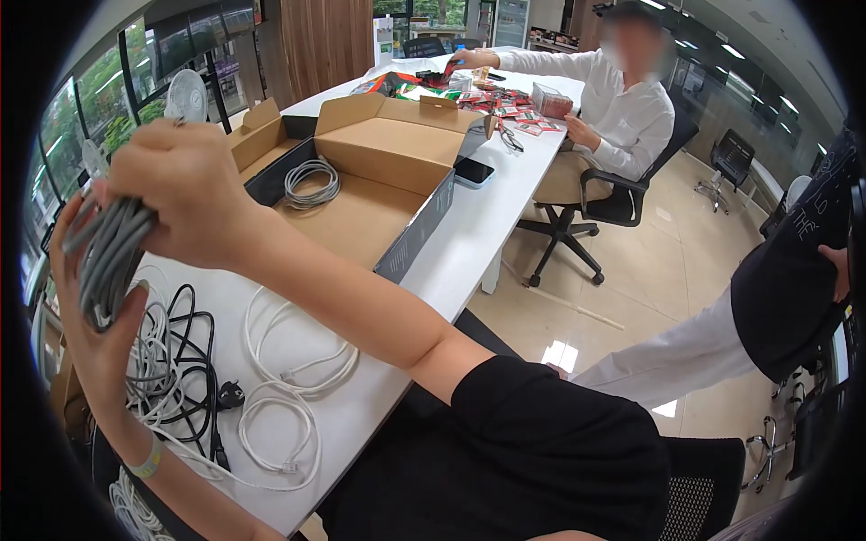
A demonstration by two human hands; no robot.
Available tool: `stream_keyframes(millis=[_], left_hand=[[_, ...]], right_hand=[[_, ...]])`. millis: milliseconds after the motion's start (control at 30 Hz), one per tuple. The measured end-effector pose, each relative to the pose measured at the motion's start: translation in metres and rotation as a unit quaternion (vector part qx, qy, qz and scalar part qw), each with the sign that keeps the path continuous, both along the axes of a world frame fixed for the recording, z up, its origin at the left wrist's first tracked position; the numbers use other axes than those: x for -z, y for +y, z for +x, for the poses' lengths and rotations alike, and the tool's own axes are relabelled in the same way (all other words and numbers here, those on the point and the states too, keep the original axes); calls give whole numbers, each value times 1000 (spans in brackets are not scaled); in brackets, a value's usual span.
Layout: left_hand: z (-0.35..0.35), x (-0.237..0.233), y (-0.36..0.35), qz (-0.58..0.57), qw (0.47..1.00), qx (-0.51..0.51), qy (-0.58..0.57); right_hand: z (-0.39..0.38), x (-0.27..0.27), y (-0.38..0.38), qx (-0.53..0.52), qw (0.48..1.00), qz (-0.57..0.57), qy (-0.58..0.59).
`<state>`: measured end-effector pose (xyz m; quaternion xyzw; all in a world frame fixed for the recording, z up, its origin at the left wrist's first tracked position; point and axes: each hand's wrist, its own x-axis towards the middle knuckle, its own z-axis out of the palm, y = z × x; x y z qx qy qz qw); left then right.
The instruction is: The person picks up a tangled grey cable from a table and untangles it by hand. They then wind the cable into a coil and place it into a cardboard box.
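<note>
A bundled grey cable (pixel 113 257) is held up at the left of the head view. Around its lower part curl the fingers and thumb of my left hand (pixel 101 347). My right hand (pixel 176 185) is closed in a fist at the top of the same bundle; its fingertips are partly hidden. Behind my right forearm, an open cardboard box (pixel 361 230) holds another coil of grey cable (pixel 312 184). Below my hands, white cables (pixel 293 397) and a black power cord with a plug (pixel 230 395) lie on the white table (pixel 374 397).
A phone (pixel 474 172) lies beside the box. Farther back, red packets (pixel 519 113) and scissors (pixel 510 135) are spread out near a seated person (pixel 622 108) reaching over the table. Another person in a black top (pixel 794 270) stands at right. Office chairs (pixel 731 158) stand on the floor.
</note>
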<state>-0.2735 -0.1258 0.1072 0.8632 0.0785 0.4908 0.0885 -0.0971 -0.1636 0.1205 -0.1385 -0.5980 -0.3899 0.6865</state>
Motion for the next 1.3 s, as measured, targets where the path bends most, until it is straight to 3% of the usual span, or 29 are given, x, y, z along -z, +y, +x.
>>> stream_keyframes(millis=[133, 200, 233, 267, 300, 333, 400, 467, 533, 600, 633, 700, 767, 800, 867, 1033, 1100, 1133, 1167, 1200, 1233, 1267, 1300], left_hand=[[-1, 16, 28, -35, 999, -20, -35], [-5, 30, 45, -266, 963, 20, -35], [-2, 37, 38, -212, 975, -16, -57], [1, 37, 30, -212, 975, -16, -61], [7, 34, 22, -118, 989, -74, -55], [13, 32, 18, -23, 990, -129, -49], [21, 35, 19, -55, 990, -91, -91], [24, 43, 24, -178, 967, 19, -180], [22, 44, 27, -180, 968, 24, -173], [21, 45, 29, -183, 965, 50, -180], [21, 44, 24, -208, 946, 118, -217], [22, 42, 22, -177, 951, 86, -237], [24, 37, 19, -101, 964, 49, -240], [23, 38, 21, -101, 965, 50, -239], [22, 42, 26, -112, 949, 38, -292], [3, 39, 39, -100, 967, 59, -227], [-7, 27, 34, -62, 973, -43, -218], [-12, 23, 33, -63, 973, -44, -217], [-18, 19, 34, -54, 968, -143, -199], [-24, 16, 34, -44, 953, -241, -179], [-28, 11, 30, -60, 955, -253, -141], [-31, 13, 29, -60, 954, -256, -141], [-34, 17, 28, -11, 958, -278, -73]], right_hand=[[8, -6, -9, -84, 995, -31, 50], [6, -4, -6, -148, 981, -94, 88], [2, 0, -5, -149, 981, -94, 85], [-4, 5, -5, -279, 935, -181, 120], [-9, 9, -5, -398, 866, -264, 150], [-15, 12, -4, -394, 868, -265, 146], [-26, 16, 3, -566, 747, -281, 205], [-22, 23, 11, -597, 715, -304, 199], [-22, 24, 13, -669, 647, -299, 210], [-27, 24, 11, -668, 643, -303, 220], [-32, 22, 9, -665, 631, -309, 253], [-40, 27, 9, -663, 615, -314, 287], [-50, 36, 20, -703, 552, -348, 282], [-55, 41, 21, -703, 552, -347, 282], [-68, 50, 22, -733, 489, -380, 281], [-67, 58, 32, -677, 530, -440, 260], [-73, 56, 32, -616, 647, -346, 288], [-71, 58, 30, -616, 646, -346, 289], [-67, 59, 27, -446, 777, -340, 286], [-63, 58, 24, -257, 871, -319, 270], [-59, 53, 24, -204, 921, -251, 217], [-53, 48, 23, -206, 921, -251, 216], [-47, 44, 21, -35, 978, -162, 124]])
